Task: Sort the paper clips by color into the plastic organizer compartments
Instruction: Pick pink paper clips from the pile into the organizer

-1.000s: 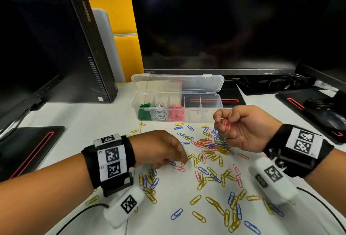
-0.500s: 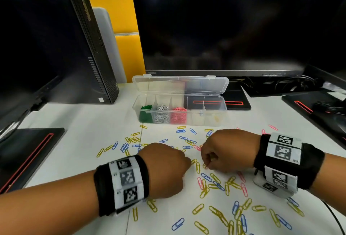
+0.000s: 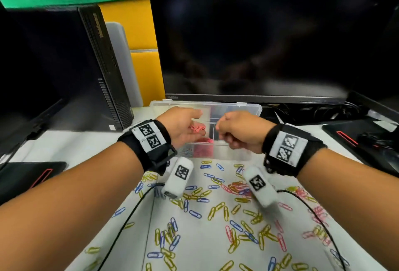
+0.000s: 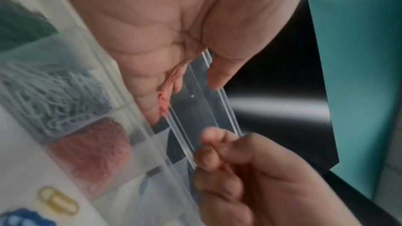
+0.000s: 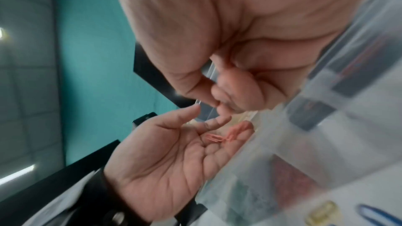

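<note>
Both hands have risen from the scattered clips (image 3: pixel 218 210) on the table (image 3: pixel 82 141) and now hang over the organizer (image 3: pixel 235 119). Left hand (image 3: pixel 183 127) lies palm-up, fingers relaxed, cradling a few pink clips (image 3: pixel 197 128) loose on the fingers, above the pink compartment (image 3: pixel 204 141). Right hand (image 3: pixel 239 131) is curled, thumb against fingertips; whether it pinches a clip I cannot tell. Nothing clamps the pink clips, so a tilt toward the wrong side could spill them into the white pile (image 4: pixel 54 92) next door, or over the front wall back onto the table. Clips also hook together and may drop as a clump, bouncing out.
</note>
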`<state>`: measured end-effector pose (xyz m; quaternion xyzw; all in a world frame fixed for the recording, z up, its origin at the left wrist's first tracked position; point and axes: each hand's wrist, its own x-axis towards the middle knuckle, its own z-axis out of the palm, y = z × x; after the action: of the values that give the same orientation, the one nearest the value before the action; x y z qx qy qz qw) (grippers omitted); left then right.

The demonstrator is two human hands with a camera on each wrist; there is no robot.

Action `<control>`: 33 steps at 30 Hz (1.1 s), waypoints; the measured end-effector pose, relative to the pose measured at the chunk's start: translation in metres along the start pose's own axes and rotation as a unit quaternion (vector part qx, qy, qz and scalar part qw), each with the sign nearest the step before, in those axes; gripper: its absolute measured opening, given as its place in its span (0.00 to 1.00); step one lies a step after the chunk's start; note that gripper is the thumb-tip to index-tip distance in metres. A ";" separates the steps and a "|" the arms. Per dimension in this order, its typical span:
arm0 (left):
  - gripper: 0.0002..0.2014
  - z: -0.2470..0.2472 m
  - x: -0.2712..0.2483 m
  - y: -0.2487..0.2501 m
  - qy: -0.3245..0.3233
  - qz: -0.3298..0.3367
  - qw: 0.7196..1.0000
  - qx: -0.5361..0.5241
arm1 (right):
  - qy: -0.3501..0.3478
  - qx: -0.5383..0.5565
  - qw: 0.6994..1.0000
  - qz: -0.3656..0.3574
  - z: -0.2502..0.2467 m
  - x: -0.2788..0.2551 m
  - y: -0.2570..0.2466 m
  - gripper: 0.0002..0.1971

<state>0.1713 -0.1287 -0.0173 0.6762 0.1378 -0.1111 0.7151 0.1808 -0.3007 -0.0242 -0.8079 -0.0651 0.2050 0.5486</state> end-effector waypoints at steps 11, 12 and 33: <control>0.09 -0.004 -0.012 -0.007 -0.017 0.062 0.996 -0.063 | 0.027 0.061 0.998 -0.008 0.016 0.021 -0.028 0.12; 0.11 -0.004 -0.016 -0.009 -0.008 0.090 0.995 -0.043 | 0.027 0.046 0.998 -0.024 0.011 0.017 -0.028 0.16; 0.12 0.014 -0.108 -0.091 -0.284 0.387 0.532 0.697 | -0.118 -0.532 0.836 -0.067 -0.027 -0.139 0.075 0.08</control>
<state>0.0387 -0.1514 -0.0646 0.8801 -0.4694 -0.0705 -0.0084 0.0561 -0.3992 -0.0484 -0.9387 -0.2819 0.1953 0.0344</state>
